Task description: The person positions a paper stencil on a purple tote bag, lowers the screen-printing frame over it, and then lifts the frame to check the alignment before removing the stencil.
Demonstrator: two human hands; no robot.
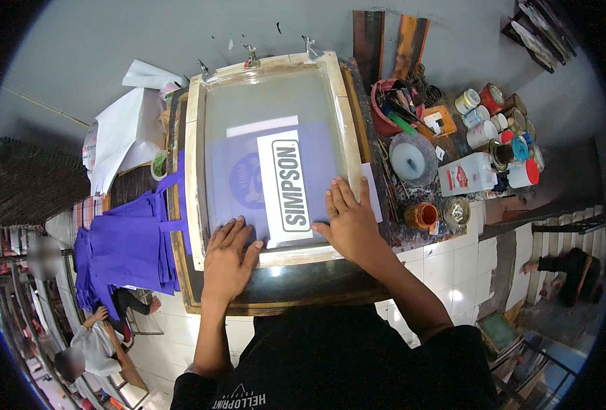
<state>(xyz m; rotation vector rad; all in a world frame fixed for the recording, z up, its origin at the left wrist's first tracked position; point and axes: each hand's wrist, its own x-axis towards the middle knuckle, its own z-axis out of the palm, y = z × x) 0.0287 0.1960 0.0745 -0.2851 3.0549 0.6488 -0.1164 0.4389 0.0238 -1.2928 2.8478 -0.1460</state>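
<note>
Screen frame [270, 160] lies on the counter [282, 290]; both hands, left [226, 263] and right [349, 222], press flat and open on it. Even pressure likely keeps it from shifting.

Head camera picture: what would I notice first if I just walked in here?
Probably the big wooden printing frame in the middle of the table, with a white stencil sheet on its screen and purple cloth showing through. The left hand and right hand press flat on the frame's near edge, either side of the sheet. Next, the purple cloth hanging off the left side, and the paint cans crowded on the right.
</note>
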